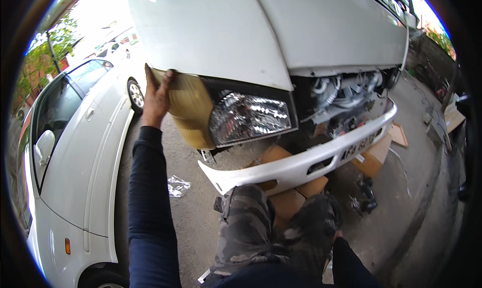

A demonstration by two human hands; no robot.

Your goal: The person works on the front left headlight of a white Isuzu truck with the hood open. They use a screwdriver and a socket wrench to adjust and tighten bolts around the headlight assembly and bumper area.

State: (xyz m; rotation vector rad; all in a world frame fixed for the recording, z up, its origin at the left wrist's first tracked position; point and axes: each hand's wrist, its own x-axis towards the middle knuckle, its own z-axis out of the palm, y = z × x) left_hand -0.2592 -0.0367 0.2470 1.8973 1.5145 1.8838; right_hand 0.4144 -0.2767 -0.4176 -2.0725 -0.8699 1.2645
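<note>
Left hand [158, 98] is gripping the amber lamp [193, 106] by its left edge, pavement [193, 223] lying open nearer; right hand's [338, 234] grasp, cannot tell.

The corner lamp [191, 107] is amber, the bumper [291, 173] white — the trousers [246, 218] grey camouflage.

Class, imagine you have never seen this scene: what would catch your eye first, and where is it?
First, the bare left hand at the outer edge of a curved, amber plastic lens, left of centre. Just right of it gleams a large, clear, silvery headlight; below, a long, curved white bumper crosses the middle of the view.
</note>
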